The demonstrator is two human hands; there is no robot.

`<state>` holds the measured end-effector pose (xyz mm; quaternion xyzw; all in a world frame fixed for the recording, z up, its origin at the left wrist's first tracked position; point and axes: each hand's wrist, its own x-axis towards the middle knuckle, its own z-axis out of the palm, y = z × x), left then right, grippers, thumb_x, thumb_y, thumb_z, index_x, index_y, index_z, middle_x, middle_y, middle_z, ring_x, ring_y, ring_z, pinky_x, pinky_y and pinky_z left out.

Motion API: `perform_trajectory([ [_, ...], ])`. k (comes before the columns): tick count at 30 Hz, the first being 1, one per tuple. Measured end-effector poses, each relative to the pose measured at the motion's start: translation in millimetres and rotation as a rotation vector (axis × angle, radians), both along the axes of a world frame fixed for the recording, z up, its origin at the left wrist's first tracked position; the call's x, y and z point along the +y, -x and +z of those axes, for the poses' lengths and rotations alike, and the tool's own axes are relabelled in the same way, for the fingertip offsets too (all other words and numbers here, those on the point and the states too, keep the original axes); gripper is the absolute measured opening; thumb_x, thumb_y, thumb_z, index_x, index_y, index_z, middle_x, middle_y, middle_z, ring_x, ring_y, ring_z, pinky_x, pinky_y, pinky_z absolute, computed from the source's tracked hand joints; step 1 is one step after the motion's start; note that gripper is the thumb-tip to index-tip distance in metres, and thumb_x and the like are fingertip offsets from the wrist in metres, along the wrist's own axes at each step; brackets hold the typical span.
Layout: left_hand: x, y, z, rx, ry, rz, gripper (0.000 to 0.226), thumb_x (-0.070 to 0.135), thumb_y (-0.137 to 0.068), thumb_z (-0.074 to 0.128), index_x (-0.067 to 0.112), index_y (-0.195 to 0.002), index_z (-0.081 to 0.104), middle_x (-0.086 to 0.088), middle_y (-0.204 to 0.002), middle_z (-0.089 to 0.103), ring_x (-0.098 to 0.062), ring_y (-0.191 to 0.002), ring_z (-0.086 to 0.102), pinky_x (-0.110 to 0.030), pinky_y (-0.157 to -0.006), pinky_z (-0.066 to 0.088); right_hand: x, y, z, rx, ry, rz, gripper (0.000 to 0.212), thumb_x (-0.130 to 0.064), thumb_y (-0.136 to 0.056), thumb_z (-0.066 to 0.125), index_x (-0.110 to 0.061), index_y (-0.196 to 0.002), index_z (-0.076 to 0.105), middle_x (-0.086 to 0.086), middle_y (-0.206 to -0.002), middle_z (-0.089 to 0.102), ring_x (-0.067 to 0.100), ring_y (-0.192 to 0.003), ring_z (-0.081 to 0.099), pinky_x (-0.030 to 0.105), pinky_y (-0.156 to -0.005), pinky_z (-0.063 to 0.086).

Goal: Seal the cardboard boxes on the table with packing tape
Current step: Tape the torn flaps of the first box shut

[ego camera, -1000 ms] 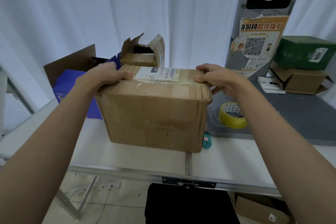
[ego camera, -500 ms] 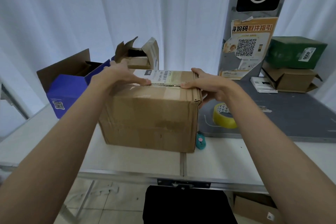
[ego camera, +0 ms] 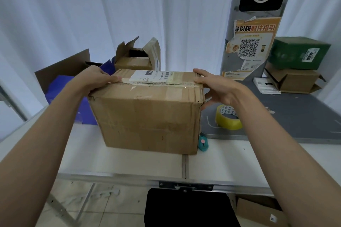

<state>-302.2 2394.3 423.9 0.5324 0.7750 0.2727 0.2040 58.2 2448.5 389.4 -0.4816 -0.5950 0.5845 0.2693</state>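
A worn brown cardboard box [ego camera: 149, 116] stands on the white table [ego camera: 129, 160], flaps closed, with a white shipping label and old tape along its top seam. My left hand [ego camera: 94, 79] lies on the box's top left end, fingertips pressing at the seam. At the top right corner rests my right hand [ego camera: 215, 84], fingers on the top and thumb down the side. A roll of yellowish packing tape [ego camera: 228, 118] lies flat on the grey mat [ego camera: 295, 116] just right of the box, under my right wrist. Neither hand holds it.
A small teal cutter [ego camera: 203, 143] sits at the box's right foot. Behind are an open blue box [ego camera: 60, 88] and an open torn cardboard box [ego camera: 136, 57]. At the far right a green box [ego camera: 299, 51] is stacked on a brown one [ego camera: 295, 81]. A grey post with a poster [ego camera: 252, 46] stands behind.
Half a second ago both hands pressed nearer the middle of the top seam; they have slid outward to the box's two ends. The box has stayed in place.
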Motion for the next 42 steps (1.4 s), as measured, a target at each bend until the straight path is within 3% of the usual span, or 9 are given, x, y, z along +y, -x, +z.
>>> perform_trajectory([
  [8, -5, 7, -20, -0.224, -0.183, 0.136, 0.030, 0.049, -0.082, 0.076, 0.023, -0.076, 0.064, 0.005, -0.087, 0.059, -0.011, -0.078, 0.054, -0.028, -0.057, 0.040, 0, -17, -20, 0.120, 0.014, 0.033, 0.074, -0.057, -0.093, 0.060, -0.050, -0.156, 0.021, -0.009, -0.142, 0.046, 0.039, -0.111, 0.067, 0.050, -0.083, 0.061],
  [13, -7, 6, -25, -0.282, -0.287, 0.111, 0.022, 0.036, -0.083, 0.079, 0.018, -0.077, 0.069, 0.005, -0.089, 0.062, -0.009, -0.082, 0.055, -0.027, -0.060, 0.042, 1, -25, -38, 0.223, 0.039, 0.017, 0.076, -0.054, -0.081, 0.075, -0.041, -0.149, 0.044, -0.007, -0.153, 0.045, 0.036, -0.121, 0.060, 0.050, -0.090, 0.059],
  [20, 1, 6, -19, -0.228, -0.269, 0.089, 0.018, 0.027, -0.086, 0.077, 0.014, -0.077, 0.069, -0.003, -0.090, 0.065, -0.013, -0.083, 0.057, -0.028, -0.061, 0.042, 4, -17, -39, 0.235, 0.012, -0.080, 0.084, -0.054, -0.061, 0.087, -0.033, -0.137, 0.059, -0.001, -0.142, 0.054, 0.036, -0.115, 0.062, 0.049, -0.082, 0.061],
  [25, 1, 8, -25, -0.344, -0.211, 0.140, 0.017, 0.036, -0.092, 0.069, 0.019, -0.089, 0.068, -0.002, -0.100, 0.065, -0.017, -0.088, 0.060, -0.030, -0.062, 0.043, 6, -23, -44, 0.235, 0.028, -0.023, 0.072, -0.055, -0.072, 0.081, -0.034, -0.138, 0.059, -0.002, -0.148, 0.050, 0.035, -0.121, 0.058, 0.049, -0.088, 0.060],
  [30, 0, 9, -22, -0.590, -0.035, 0.192, 0.020, 0.032, -0.091, 0.069, 0.017, -0.103, 0.063, -0.007, -0.101, 0.070, -0.021, -0.085, 0.068, -0.033, -0.061, 0.049, 10, -25, -27, 0.208, 0.068, 0.056, 0.049, -0.041, -0.082, 0.079, -0.026, -0.128, 0.069, 0.004, -0.136, 0.063, 0.040, -0.118, 0.063, 0.050, -0.086, 0.060],
  [33, 2, 9, -16, -0.551, -0.003, 0.170, 0.025, 0.031, -0.092, 0.069, 0.015, -0.111, 0.061, -0.009, -0.108, 0.069, -0.024, -0.090, 0.067, -0.034, -0.063, 0.050, 8, -11, -14, 0.091, 0.030, -0.044, 0.042, -0.039, -0.080, 0.073, -0.022, -0.118, 0.072, 0.010, -0.128, 0.062, 0.042, -0.107, 0.065, 0.052, -0.078, 0.062],
  [36, -1, 8, -15, -0.552, -0.017, 0.170, 0.033, 0.031, -0.092, 0.069, 0.013, -0.119, 0.061, -0.008, -0.108, 0.068, -0.023, -0.089, 0.067, -0.034, -0.064, 0.050, 3, -5, -15, 0.050, 0.018, -0.054, 0.041, -0.047, -0.091, 0.066, -0.023, -0.124, 0.069, 0.006, -0.132, 0.060, 0.039, -0.112, 0.062, 0.050, -0.078, 0.062],
  [40, -5, 4, -21, -0.622, -0.083, 0.187, 0.023, 0.031, -0.092, 0.070, 0.016, -0.109, 0.065, -0.007, -0.107, 0.069, -0.021, -0.092, 0.068, -0.033, -0.066, 0.051, -4, -5, -15, 0.048, -0.005, -0.086, 0.042, -0.050, -0.101, 0.054, -0.023, -0.132, 0.064, 0.002, -0.137, 0.059, 0.036, -0.118, 0.059, 0.050, -0.081, 0.062],
  [42, -6, 0, -22, -0.571, -0.175, 0.172, 0.011, 0.027, -0.093, 0.070, 0.020, -0.101, 0.068, -0.003, -0.105, 0.068, -0.016, -0.093, 0.065, -0.030, -0.066, 0.049, -8, 2, -11, 0.013, -0.044, -0.136, 0.039, -0.046, -0.104, 0.048, -0.023, -0.132, 0.062, 0.002, -0.136, 0.058, 0.035, -0.117, 0.059, 0.051, -0.080, 0.062],
])
